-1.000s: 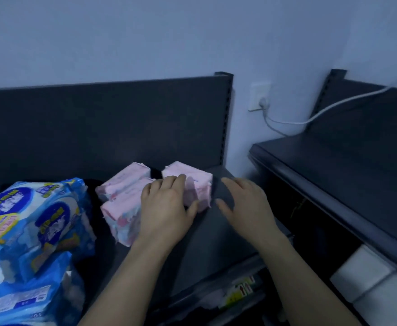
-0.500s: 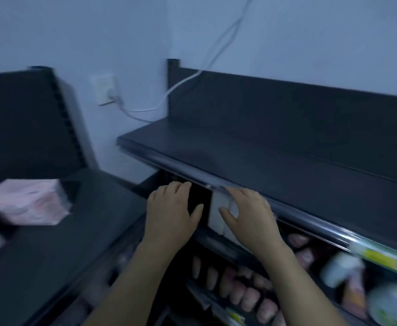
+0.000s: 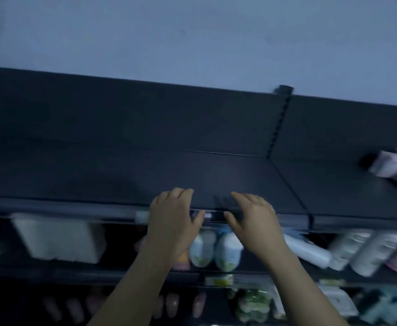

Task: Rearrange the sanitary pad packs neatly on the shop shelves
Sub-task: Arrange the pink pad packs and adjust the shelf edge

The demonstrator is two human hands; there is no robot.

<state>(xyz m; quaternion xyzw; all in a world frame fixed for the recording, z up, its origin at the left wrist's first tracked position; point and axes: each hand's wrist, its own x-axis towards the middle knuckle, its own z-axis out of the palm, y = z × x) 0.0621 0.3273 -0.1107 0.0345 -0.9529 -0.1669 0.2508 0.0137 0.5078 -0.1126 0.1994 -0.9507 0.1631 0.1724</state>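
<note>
A: Where were the hands?

B: Both were up at the front lip of the top shelf [image 3: 98, 175]. The left hand [image 3: 171, 222] and right hand [image 3: 255, 222] were side by side, palms down, thumbs pointing at each other. Fingers were loosely bent and a bit spread, with nothing held in either. I couldn't tell whether they were touching the shelf or just over it, too blurred.

A: Pad pack?

B: One pink pad pack [image 3: 395, 170] was on that same top shelf, at the far right, in the bay past the slotted upright [image 3: 281, 118]. It lay tilted, well apart from both hands and partly out of sight at the edge.

A: What was in the tier under it?

B: On the left there was a white box [image 3: 58, 241]. Two white bottles [image 3: 216, 251] stood side by side, touching, right below the gap between the hands. To the right of them a white tube [image 3: 308, 251] lay on its side, then a few leaning bottles [image 3: 357, 252]. The labels were unreadable.

A: Bottom tier?

B: There was a row of small pink items [image 3: 171, 304] and, just to their right, a green-patterned pack [image 3: 251, 304]. A price tag strip [image 3: 218, 280] ran on the rail above them. Everything down there was smeared, so I got no more detail.
</note>
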